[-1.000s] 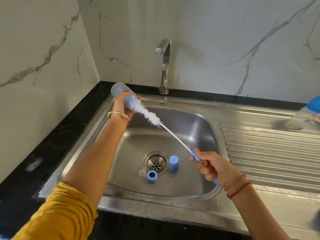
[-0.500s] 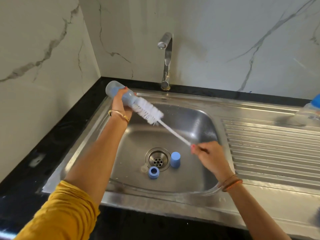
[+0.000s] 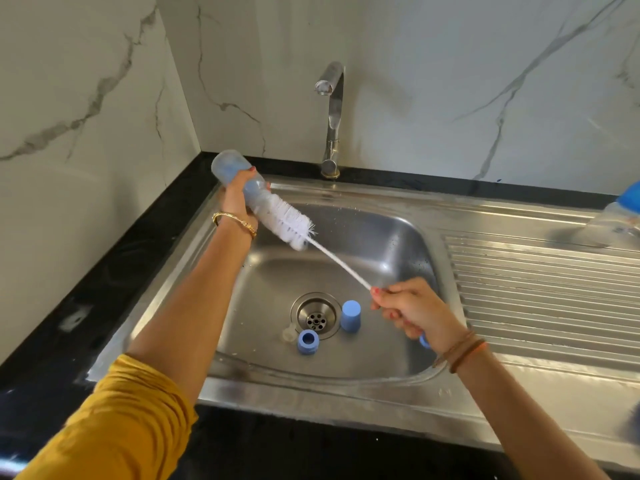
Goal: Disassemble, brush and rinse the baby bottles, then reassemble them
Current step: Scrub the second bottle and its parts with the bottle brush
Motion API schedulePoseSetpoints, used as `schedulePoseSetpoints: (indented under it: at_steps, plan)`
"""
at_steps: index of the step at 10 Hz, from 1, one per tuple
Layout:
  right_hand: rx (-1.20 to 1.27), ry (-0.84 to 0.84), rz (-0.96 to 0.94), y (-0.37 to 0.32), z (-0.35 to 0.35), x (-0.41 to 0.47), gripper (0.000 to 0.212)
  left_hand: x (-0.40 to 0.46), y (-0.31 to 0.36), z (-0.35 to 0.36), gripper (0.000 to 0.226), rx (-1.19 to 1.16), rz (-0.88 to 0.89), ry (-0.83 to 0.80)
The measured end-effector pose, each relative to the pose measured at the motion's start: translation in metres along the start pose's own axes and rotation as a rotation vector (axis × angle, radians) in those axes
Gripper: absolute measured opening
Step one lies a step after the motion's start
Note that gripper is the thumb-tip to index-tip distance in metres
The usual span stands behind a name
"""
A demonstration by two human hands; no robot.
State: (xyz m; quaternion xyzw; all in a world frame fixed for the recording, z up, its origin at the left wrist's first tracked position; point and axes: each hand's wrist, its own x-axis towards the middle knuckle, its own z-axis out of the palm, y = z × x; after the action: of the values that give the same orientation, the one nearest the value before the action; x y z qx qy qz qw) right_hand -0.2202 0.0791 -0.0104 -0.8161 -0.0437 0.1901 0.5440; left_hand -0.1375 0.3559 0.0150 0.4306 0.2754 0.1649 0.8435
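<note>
Baby bottle point(image 3: 239, 181) is gripped by left hand point(image 3: 235, 199), tilted over sink point(image 3: 398, 233); bottle brush point(image 3: 289, 221) is mostly outside its neck, handle clamped in right hand point(image 3: 414, 311). Full-depth strokes with rotation are advised, bottle kept over basin. Collar point(image 3: 307, 341) and cap point(image 3: 350, 315) sit beside drain. No legible markings.

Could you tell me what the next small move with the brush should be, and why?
Probably push the bottle brush back into the bottle. The left hand grips the bottle tilted over the sink, the right hand holds the handle, and most of the bristles sit outside the mouth.
</note>
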Motion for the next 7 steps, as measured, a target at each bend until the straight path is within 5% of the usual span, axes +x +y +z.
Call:
schedulePoseSetpoints:
  at_steps: [1,2,3,4,5,6,7]
  plan:
    - [0.391,-0.242,0.321,-0.002,-0.005,0.003,0.034,-0.005,-0.003,-0.001,0.034,-0.233,-0.061,-0.043]
    - [-0.238,0.067,-0.080,0.002,0.001,0.004,0.035,-0.001,-0.004,0.000,0.054,-0.100,-0.044,0.096]
    - [-0.908,0.474,-0.290,0.007,0.005,0.004,0.029,-0.003,-0.011,0.002,0.070,-0.095,-0.047,0.211]
    - [-0.633,0.369,-0.218,0.007,0.003,0.005,0.033,0.008,0.001,0.009,0.045,-0.424,-0.148,0.533]
    - [0.381,-0.266,0.379,-0.001,-0.001,0.001,0.039,-0.001,0.000,0.002,0.018,-0.106,0.148,-0.791]
    - [0.385,-0.283,0.372,-0.001,0.005,-0.001,0.041,0.001,-0.009,-0.003,0.038,-0.058,0.005,-0.029]
    - [-0.156,0.049,-0.073,0.000,0.009,0.000,0.029,0.008,-0.010,0.001,0.055,-0.133,-0.010,0.004]
